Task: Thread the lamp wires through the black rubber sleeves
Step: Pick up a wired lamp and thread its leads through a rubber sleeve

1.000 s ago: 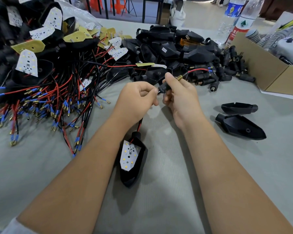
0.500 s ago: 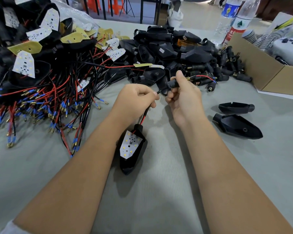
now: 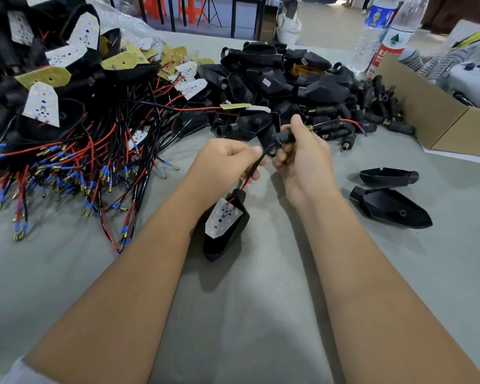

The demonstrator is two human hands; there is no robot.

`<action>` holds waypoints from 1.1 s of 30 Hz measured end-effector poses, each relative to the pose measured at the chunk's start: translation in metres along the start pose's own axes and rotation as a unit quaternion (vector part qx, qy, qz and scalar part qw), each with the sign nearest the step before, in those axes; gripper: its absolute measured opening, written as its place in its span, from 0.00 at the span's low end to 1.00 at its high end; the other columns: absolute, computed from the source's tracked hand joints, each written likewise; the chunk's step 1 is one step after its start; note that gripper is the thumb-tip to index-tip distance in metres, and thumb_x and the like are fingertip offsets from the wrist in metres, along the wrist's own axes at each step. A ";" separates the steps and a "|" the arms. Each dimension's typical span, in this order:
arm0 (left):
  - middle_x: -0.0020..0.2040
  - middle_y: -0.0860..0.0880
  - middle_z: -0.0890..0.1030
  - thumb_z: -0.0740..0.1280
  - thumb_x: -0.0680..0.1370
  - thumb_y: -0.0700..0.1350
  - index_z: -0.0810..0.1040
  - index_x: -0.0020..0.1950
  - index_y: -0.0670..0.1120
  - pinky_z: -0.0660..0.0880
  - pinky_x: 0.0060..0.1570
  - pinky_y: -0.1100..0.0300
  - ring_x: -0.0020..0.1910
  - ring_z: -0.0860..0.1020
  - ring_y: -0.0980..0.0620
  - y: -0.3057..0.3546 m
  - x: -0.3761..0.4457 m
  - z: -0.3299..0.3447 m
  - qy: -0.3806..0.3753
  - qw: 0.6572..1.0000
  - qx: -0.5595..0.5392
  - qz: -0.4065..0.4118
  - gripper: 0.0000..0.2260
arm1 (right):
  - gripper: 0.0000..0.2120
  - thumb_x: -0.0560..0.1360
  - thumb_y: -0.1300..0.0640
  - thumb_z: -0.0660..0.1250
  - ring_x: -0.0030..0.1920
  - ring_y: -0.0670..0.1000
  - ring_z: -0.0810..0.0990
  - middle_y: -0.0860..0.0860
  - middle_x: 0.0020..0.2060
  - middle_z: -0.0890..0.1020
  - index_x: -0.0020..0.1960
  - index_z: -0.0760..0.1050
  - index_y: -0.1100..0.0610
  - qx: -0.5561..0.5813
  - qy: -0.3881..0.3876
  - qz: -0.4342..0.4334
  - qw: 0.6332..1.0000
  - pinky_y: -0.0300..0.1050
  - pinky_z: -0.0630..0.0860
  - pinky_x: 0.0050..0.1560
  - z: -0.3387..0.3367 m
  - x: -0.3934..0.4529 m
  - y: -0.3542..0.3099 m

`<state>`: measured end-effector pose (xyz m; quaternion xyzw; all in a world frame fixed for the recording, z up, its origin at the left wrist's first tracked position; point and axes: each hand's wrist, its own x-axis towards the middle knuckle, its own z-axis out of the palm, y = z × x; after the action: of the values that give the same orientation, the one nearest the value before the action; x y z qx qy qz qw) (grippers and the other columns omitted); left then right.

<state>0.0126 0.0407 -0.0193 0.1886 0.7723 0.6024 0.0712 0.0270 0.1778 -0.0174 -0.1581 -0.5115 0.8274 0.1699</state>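
A black lamp housing (image 3: 227, 236) with a white LED board (image 3: 223, 217) lies on the grey table between my forearms. Its red and black wires (image 3: 250, 176) rise to my left hand (image 3: 225, 162), which pinches them. My right hand (image 3: 302, 156) grips a black rubber sleeve (image 3: 284, 137) with a brass threaded end. The wires run through the sleeve, and a red wire end (image 3: 352, 123) sticks out to the right of it.
A heap of wired lamps (image 3: 75, 139) fills the left. Black housings (image 3: 275, 79) and loose sleeves (image 3: 377, 106) pile at the back. Two empty housings (image 3: 388, 206) lie at the right, near a cardboard box (image 3: 427, 112) and two bottles (image 3: 383, 37).
The sleeve has slid further along the wires, so more wire sticks out on the right. My right hand moved slightly up and right; the lamp housing shifted a little toward my hands.
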 end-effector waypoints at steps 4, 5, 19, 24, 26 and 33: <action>0.29 0.51 0.80 0.66 0.79 0.42 0.82 0.39 0.46 0.73 0.33 0.63 0.32 0.76 0.50 -0.002 0.000 0.001 0.007 1.000 0.024 0.004 0.10 | 0.11 0.80 0.53 0.66 0.25 0.45 0.67 0.48 0.28 0.69 0.40 0.74 0.56 -0.039 -0.009 -0.005 0.999 0.37 0.68 0.27 0.000 -0.001 0.001; 0.28 0.52 0.80 0.66 0.79 0.41 0.81 0.39 0.47 0.74 0.34 0.62 0.32 0.77 0.50 -0.002 0.000 0.001 0.010 0.999 0.029 0.008 0.10 | 0.11 0.80 0.53 0.66 0.25 0.45 0.67 0.47 0.27 0.69 0.40 0.74 0.56 -0.055 -0.015 -0.007 0.998 0.37 0.68 0.28 0.001 -0.002 0.001; 0.29 0.52 0.80 0.67 0.79 0.42 0.82 0.40 0.45 0.71 0.34 0.60 0.30 0.74 0.52 -0.002 -0.001 0.001 0.025 0.999 0.025 0.023 0.09 | 0.15 0.82 0.50 0.62 0.26 0.47 0.67 0.47 0.26 0.71 0.38 0.75 0.55 -0.138 -0.079 -0.030 0.987 0.38 0.65 0.29 0.006 -0.008 -0.001; 0.29 0.52 0.79 0.66 0.79 0.43 0.81 0.38 0.46 0.70 0.31 0.63 0.33 0.74 0.49 -0.001 0.000 0.000 0.010 1.000 0.003 0.010 0.10 | 0.20 0.84 0.50 0.54 0.27 0.45 0.70 0.49 0.29 0.74 0.44 0.80 0.56 -0.081 -0.011 -0.012 0.997 0.41 0.68 0.33 -0.002 0.000 -0.004; 0.30 0.52 0.80 0.63 0.80 0.45 0.81 0.38 0.47 0.70 0.30 0.67 0.34 0.75 0.52 -0.001 0.001 0.000 0.010 1.000 -0.003 0.002 0.12 | 0.16 0.84 0.53 0.57 0.27 0.45 0.71 0.50 0.33 0.75 0.45 0.79 0.57 -0.063 -0.008 -0.015 0.998 0.40 0.70 0.33 -0.005 0.000 -0.005; 0.34 0.51 0.83 0.62 0.81 0.49 0.79 0.46 0.47 0.78 0.48 0.59 0.38 0.80 0.55 -0.001 0.004 0.000 0.006 0.998 -0.067 -0.012 0.09 | 0.12 0.82 0.57 0.63 0.29 0.45 0.72 0.51 0.32 0.76 0.41 0.78 0.59 -0.096 -0.056 -0.045 0.993 0.38 0.72 0.34 -0.004 -0.003 -0.005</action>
<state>0.0088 0.0417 -0.0201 0.1707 0.7331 0.6527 0.0860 0.0323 0.1821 -0.0145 -0.1043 -0.6041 0.7732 0.1624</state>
